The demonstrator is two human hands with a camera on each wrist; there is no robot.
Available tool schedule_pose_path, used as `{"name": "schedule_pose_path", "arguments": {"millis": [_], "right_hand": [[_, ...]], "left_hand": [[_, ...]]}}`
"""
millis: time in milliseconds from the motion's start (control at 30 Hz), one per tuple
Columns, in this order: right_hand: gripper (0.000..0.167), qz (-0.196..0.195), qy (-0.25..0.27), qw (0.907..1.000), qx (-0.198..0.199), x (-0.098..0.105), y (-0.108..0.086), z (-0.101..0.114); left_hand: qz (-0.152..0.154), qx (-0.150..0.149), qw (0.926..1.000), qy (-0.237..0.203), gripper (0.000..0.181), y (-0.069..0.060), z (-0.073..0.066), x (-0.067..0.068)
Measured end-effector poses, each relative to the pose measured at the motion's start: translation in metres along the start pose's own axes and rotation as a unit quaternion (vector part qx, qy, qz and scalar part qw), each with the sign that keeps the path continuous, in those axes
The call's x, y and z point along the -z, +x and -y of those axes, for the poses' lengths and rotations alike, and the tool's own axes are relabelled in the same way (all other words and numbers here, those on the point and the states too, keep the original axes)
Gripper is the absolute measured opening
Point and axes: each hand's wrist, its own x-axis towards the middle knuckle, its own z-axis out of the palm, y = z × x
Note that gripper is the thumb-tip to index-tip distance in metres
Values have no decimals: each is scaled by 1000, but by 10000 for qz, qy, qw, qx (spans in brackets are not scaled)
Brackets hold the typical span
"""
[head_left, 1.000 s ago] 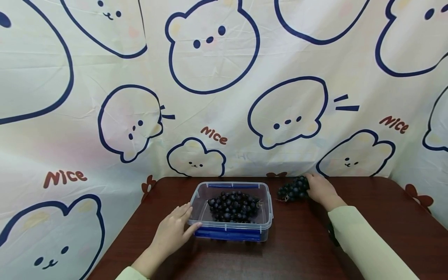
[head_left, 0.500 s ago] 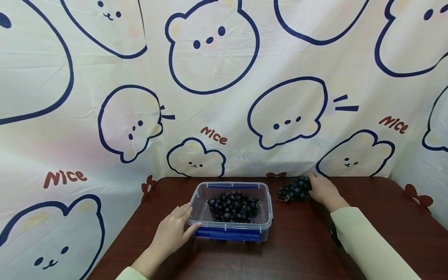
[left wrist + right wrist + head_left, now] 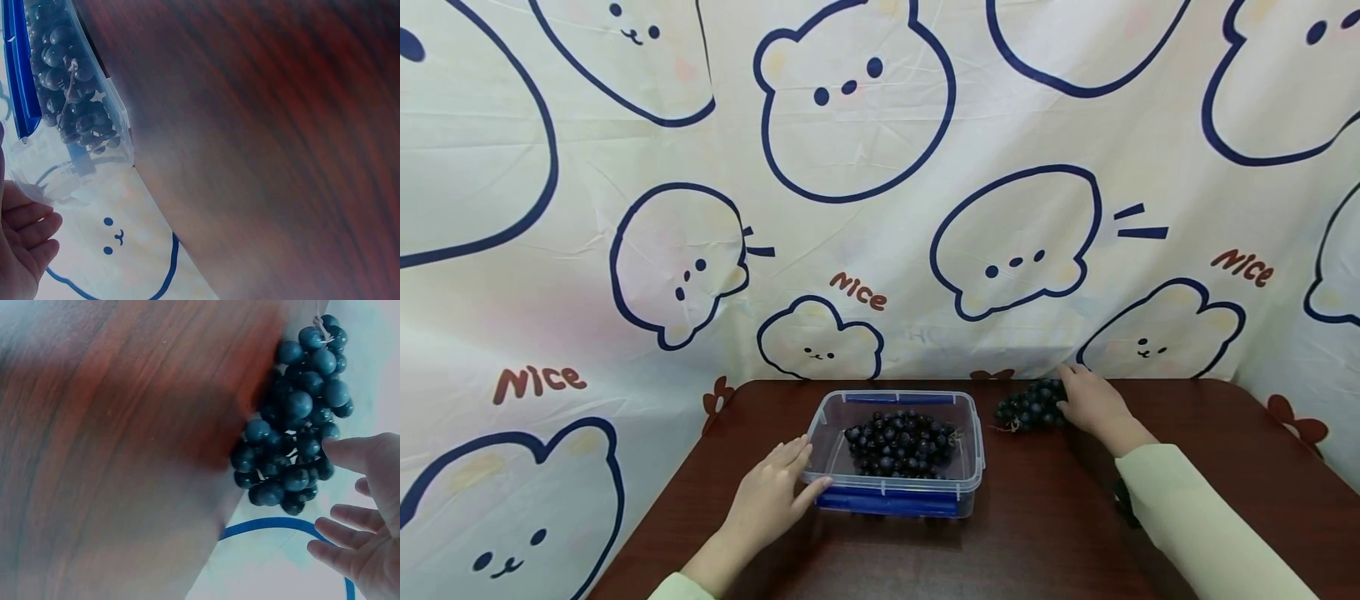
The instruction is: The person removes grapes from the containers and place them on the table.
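Observation:
A clear plastic container [image 3: 895,483] with blue clips stands on the table, with a bunch of dark grapes [image 3: 901,443] inside. My left hand [image 3: 767,493] rests against its left side, thumb at the front corner and the other fingers along the wall; the left wrist view shows those fingers [image 3: 39,234] only slightly bent. To the right of the container, near the table's back edge, lies a second bunch of dark grapes [image 3: 1032,407]. Beside its right end is my right hand [image 3: 1093,403], fingers spread and loose, the thumb [image 3: 353,453] at the grapes [image 3: 300,403].
The dark brown wooden table [image 3: 1030,525] ends just behind the container and the second bunch. A pale cloth [image 3: 880,233] printed with blue cartoon outlines hangs behind and at the sides.
My right hand has drawn slightly right, its fingers loosening from the second bunch, which stays on the table. The left hand and the container have not moved.

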Motion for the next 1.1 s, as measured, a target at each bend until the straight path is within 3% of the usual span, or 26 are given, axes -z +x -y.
{"name": "schedule_pose_path", "arguments": {"millis": [567,800,1100], "right_hand": [[65,-638,123,9960,616,19,-4,30],[65,-1059,73,9904,889,25,-6,44],[61,-1310,36,9831,1278,31,-6,67]], "left_hand": [[29,-24,10000,37,59,1,-2,3],[12,-58,10000,34,58,2,-3,4],[55,-70,10000,43,58,2,-3,5]]}}
